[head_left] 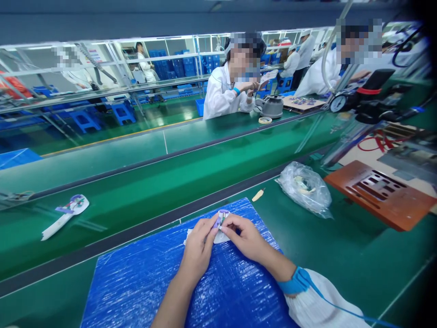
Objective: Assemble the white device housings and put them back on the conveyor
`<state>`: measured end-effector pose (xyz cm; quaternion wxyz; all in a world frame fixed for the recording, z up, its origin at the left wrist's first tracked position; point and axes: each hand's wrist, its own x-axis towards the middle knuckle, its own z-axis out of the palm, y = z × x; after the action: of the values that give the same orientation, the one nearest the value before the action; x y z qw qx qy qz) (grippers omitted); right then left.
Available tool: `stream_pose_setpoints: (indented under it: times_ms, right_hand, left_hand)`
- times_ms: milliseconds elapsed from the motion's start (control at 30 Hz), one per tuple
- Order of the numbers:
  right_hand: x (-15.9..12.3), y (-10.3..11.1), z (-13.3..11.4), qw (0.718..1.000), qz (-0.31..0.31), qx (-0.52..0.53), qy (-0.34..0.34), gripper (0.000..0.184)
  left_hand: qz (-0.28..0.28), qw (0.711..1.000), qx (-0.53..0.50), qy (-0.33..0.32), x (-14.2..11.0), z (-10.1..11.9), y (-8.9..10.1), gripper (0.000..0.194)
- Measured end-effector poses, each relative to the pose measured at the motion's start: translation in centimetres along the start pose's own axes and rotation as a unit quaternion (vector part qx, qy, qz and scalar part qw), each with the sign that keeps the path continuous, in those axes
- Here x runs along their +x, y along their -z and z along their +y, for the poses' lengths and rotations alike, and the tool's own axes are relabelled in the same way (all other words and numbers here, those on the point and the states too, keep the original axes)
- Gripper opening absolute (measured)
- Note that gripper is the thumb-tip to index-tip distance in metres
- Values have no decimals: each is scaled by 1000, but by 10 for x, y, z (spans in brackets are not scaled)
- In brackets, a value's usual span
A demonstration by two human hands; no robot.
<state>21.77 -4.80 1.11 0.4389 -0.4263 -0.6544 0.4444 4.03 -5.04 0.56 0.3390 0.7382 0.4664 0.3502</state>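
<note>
Over the blue film-wrapped pad, a white plastic housing [222, 238] with a handle-like end lies in my left hand [198, 246], whose fingers are closed around it. A small purple circuit board [217, 222] with a green wire or part sits in the housing's rounded end. The thumb and forefinger of my right hand [246, 236] are pinched together at the board. What is between those fingertips is too small to make out. The blue pad [136, 282] lies beneath both hands.
A similar white housing with a purple board [70, 212] lies on the green conveyor belt [143, 187] at left. To the right are a tan-handled small tool [258, 195], a clear plastic bag [303, 189] and an orange-brown slotted fixture [378, 193]. Across the belt, a co-worker [221, 91] handles a part.
</note>
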Motion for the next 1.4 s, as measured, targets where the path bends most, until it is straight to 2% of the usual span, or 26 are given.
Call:
stream_pose_setpoints:
  times_ms: [433,833,967,1067,1167,1267,1333,1400]
  right_hand:
    - [-1,-6,6,999,32,-20,11,14]
    - [-3,-16,3,996,84,15,-39,15]
    - [-1,-15,5,996,84,13,-14,14]
    - [1,-11,7,989,148,-2,28,11]
    - [4,-7,13,976,218,-5,12,17]
    - [6,-4,21,976,218,1,-26,19]
    - [7,-4,25,979,201,3,-37,21]
    - [8,-4,27,981,191,8,-40,22]
  left_hand:
    - [0,1000,22,-6,1,0,-6,39]
    - [15,999,44,21,0,5,-13,40]
    - [30,998,49,31,-1,10,-12,39]
    - [94,993,56,44,11,10,2,39]
    - [203,974,59,86,44,-1,35,44]
    - [291,944,66,142,91,-23,77,46]
    - [314,932,74,168,118,-38,102,46]
    - [330,924,79,179,132,-45,114,45]
